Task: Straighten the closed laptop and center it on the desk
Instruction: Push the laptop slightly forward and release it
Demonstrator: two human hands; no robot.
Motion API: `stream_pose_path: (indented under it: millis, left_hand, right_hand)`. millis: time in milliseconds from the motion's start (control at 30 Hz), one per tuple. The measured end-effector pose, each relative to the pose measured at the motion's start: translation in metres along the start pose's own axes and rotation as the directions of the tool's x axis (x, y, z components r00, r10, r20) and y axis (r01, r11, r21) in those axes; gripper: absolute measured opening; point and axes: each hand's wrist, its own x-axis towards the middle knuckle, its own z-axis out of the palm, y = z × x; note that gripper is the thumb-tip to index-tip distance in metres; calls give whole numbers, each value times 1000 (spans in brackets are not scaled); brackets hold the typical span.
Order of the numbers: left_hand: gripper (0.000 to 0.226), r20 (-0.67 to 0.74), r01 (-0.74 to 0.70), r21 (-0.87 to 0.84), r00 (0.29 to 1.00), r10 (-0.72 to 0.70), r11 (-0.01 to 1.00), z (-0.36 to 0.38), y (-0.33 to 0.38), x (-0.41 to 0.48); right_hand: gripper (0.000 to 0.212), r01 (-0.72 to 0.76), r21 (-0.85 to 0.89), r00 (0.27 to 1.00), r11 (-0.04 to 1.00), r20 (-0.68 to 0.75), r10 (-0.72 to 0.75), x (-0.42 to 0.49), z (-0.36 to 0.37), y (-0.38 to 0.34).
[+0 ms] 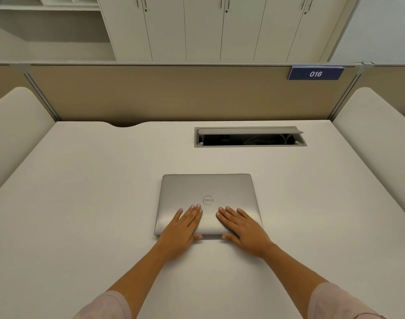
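A closed silver laptop point(207, 189) lies on the white desk point(82, 203), near the middle, its edges roughly parallel to the desk's front. A round logo sits at the lid's centre. My left hand point(184, 229) rests flat on the lid's near left part, thumb hooked under the front edge. My right hand point(241, 226) lies flat on the near right part, thumb also at the front edge. Fingers of both hands are spread on the lid.
An open cable hatch point(249, 137) is set into the desk behind the laptop, to the right. A beige partition point(151, 93) with a blue "016" sign point(315, 73) closes the back. Padded side panels point(381, 139) flank the desk. White cabinets stand beyond.
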Motion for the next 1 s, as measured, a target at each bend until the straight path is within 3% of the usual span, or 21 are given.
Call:
stream_pose_path:
  millis: [500,700,867,1000]
  left_hand:
    - [65,20,-40,27,999,39,999,3,-9,8]
    - [69,90,9,-124,996,2,992,12,-9,10]
    - [67,5,74,-230,997,-75,970,18,4,-2]
    - [68,-60,38,-244,997,-54,969,27,17,-20]
  right_hand:
    - [60,-44,-19,999,999,-7,44,5,1,0]
    - [55,-169,49,978,984,-114,174,-2,11,-19]
    - [55,-326,144,919,935,-185,349,-7,30,-51]
    - [63,-330,141,912,933,-206,354,-21,42,-69]
